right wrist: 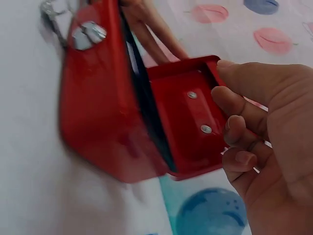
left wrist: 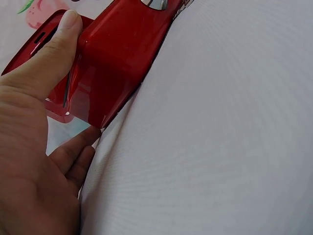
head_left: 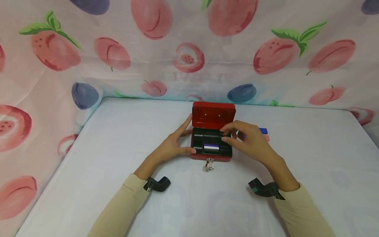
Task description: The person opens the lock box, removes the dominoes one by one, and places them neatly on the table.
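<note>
A small red cash box [head_left: 196, 157] stands with its lid [head_left: 213, 115] raised, a black tray [head_left: 198, 140] inside. A purple-and-white block [head_left: 211, 147] lies in the tray's front middle compartment. My left hand [head_left: 174, 144] is at the box's left side, thumb on the front left rim, index finger extended to the lid's edge. My right hand [head_left: 250, 140] hovers over the tray's right end, its fingers loosely bent. In the right wrist view nothing shows between thumb and fingertips. Keys [head_left: 208, 164] hang from the front lock.
Beyond my right hand lie a blue piece [head_left: 263, 131] and a pink piece [head_left: 267, 137], both partly hidden by it. A white cloth covers the table [head_left: 118, 131]. Behind it hangs a fruit-patterned curtain [head_left: 154, 59].
</note>
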Action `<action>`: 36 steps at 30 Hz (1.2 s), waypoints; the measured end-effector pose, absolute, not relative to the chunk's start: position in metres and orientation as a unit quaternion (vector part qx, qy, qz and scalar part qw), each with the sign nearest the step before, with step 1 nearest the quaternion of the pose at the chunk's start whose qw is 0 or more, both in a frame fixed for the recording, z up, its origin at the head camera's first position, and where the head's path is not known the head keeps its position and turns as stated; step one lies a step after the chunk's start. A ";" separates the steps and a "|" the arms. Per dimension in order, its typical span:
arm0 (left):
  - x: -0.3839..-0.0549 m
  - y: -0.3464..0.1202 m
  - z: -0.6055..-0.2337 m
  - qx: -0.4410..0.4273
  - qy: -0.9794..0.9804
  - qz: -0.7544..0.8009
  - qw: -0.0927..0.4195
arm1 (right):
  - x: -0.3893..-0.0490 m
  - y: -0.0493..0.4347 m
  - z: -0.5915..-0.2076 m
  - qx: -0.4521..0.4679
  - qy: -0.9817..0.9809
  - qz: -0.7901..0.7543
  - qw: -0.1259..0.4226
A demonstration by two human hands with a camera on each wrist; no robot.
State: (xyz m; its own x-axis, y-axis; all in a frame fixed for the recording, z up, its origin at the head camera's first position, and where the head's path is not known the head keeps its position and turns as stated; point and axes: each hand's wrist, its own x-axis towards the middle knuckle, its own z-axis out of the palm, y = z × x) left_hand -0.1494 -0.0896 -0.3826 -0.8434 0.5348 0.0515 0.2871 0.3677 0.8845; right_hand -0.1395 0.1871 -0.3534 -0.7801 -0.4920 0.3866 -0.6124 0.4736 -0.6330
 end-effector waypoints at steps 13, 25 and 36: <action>-0.164 -0.091 -0.410 0.244 0.825 0.497 0.114 | -0.134 0.171 -0.370 0.330 -0.871 0.362 0.036; -0.164 -0.092 -0.410 0.242 0.824 0.499 0.118 | -0.133 0.166 -0.372 0.308 -0.891 0.333 0.029; -0.153 -0.089 -0.390 0.242 0.825 0.496 0.124 | -0.132 0.161 -0.374 0.310 -0.901 0.303 0.036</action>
